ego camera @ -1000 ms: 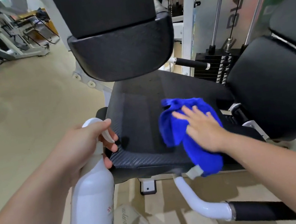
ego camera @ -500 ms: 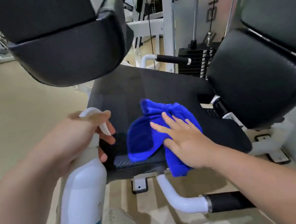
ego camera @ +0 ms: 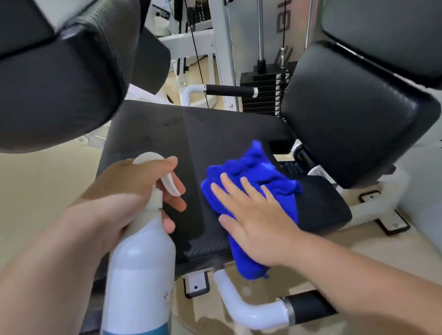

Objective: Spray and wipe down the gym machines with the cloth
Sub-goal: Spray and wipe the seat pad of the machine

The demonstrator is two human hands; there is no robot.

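A black padded gym seat (ego camera: 198, 142) fills the middle of the view. On its front right part lies a crumpled blue cloth (ego camera: 254, 171), part of it hanging over the front edge. My right hand (ego camera: 256, 219) presses flat on the cloth with straight, spread fingers. My left hand (ego camera: 130, 201) grips the neck of a white and blue spray bottle (ego camera: 140, 288), held upright at the seat's left front, with fingers around the white trigger.
Large black pads hang at the upper left (ego camera: 29, 81) and stand at the right (ego camera: 355, 113). A weight stack (ego camera: 266, 91) with guide rods is behind the seat. A white tube with a black grip (ego camera: 309, 306) juts out below the seat. Beige floor lies all around.
My right hand has slid the blue cloth from the seat's front middle to its right side. The view has shifted; my left hand keeps holding the bottle.
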